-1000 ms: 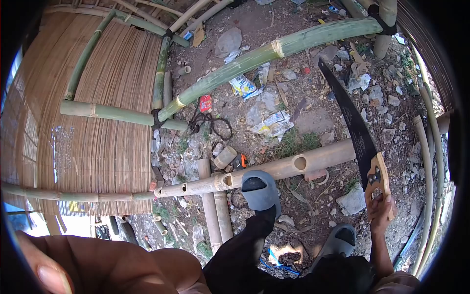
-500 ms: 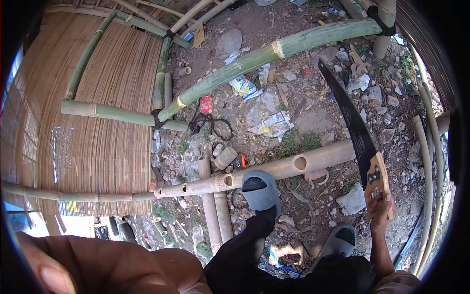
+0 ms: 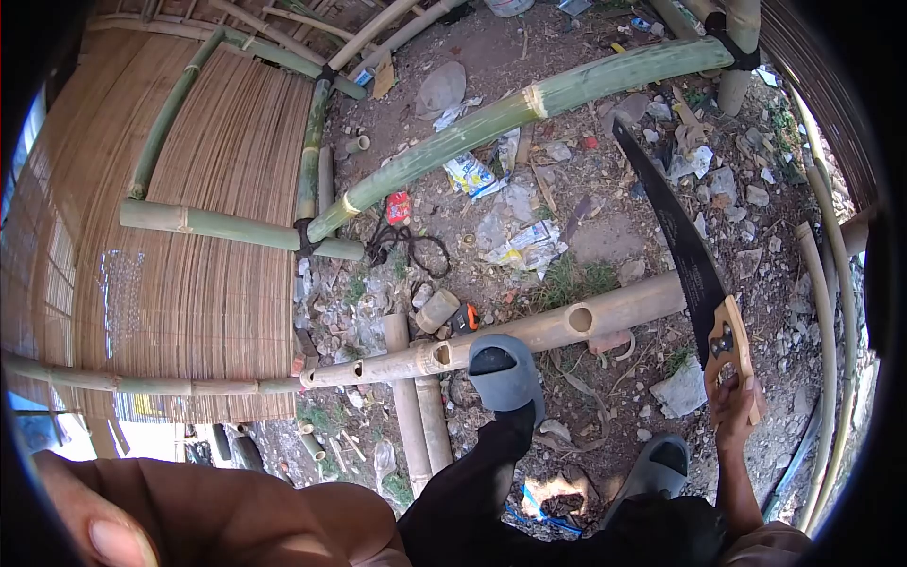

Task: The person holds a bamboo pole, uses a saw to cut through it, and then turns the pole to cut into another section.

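Note:
My right hand [image 3: 729, 404] is closed round the wooden handle of a handsaw [image 3: 682, 246]. Its long dark blade points up and away over the littered ground. Very close to the camera at the lower left is my left hand [image 3: 236, 506]; the thumb and its nail show, while the other fingers are out of sight. A bamboo pole [image 3: 529, 329] with several holes cut in it lies across the ground ahead of me. My foot in a grey slide sandal [image 3: 505, 373] rests on this pole, and the other sandal [image 3: 652, 472] is on the dirt.
A green bamboo rail [image 3: 453, 137] crosses in front, lashed to posts. Bamboo slat matting [image 3: 208, 293] fills the left side. Two bamboo lengths [image 3: 409, 425] lie under the holed pole. An orange and black tape measure [image 3: 465, 318], black rope [image 3: 411, 248], stones and wrappers litter the ground.
The view has shifted very slightly. Both hands, the handsaw and the foot on the pole keep practically the same positions.

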A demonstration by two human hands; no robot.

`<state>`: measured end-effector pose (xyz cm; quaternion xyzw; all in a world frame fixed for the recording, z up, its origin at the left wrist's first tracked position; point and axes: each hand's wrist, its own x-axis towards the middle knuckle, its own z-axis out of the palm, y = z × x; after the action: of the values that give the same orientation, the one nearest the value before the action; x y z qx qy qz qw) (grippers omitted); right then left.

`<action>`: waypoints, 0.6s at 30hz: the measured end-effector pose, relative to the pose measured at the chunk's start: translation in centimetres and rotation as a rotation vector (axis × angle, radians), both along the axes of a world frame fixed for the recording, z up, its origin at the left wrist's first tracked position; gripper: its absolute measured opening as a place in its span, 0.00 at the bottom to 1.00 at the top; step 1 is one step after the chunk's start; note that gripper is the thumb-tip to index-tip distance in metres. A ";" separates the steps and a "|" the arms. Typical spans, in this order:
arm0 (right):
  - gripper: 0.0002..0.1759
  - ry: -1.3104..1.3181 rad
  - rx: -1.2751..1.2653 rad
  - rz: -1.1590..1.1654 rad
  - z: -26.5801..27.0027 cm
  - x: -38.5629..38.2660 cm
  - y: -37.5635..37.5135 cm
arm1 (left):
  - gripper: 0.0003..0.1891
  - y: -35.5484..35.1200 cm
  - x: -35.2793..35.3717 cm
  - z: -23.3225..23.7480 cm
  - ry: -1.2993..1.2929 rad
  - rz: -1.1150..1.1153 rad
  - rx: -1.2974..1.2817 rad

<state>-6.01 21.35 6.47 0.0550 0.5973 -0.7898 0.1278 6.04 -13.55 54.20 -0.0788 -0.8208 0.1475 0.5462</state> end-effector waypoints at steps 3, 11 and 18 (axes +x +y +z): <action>0.26 0.050 0.093 -0.016 0.0 0.0 -0.3 | 0.03 0.6 -0.5 0.2 -0.044 -0.238 0.247; 0.28 0.099 0.259 -0.018 0.8 -0.1 -0.5 | 0.05 -0.2 0.7 0.5 -0.015 -0.393 0.413; 0.29 0.078 0.260 0.001 1.6 -0.2 -0.8 | 0.03 -0.5 0.5 0.0 0.013 -0.118 0.134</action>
<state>-6.18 20.51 8.06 0.0401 0.6992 -0.7072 0.0968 6.53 -14.02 54.17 -0.0891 -0.8192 0.0603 0.5633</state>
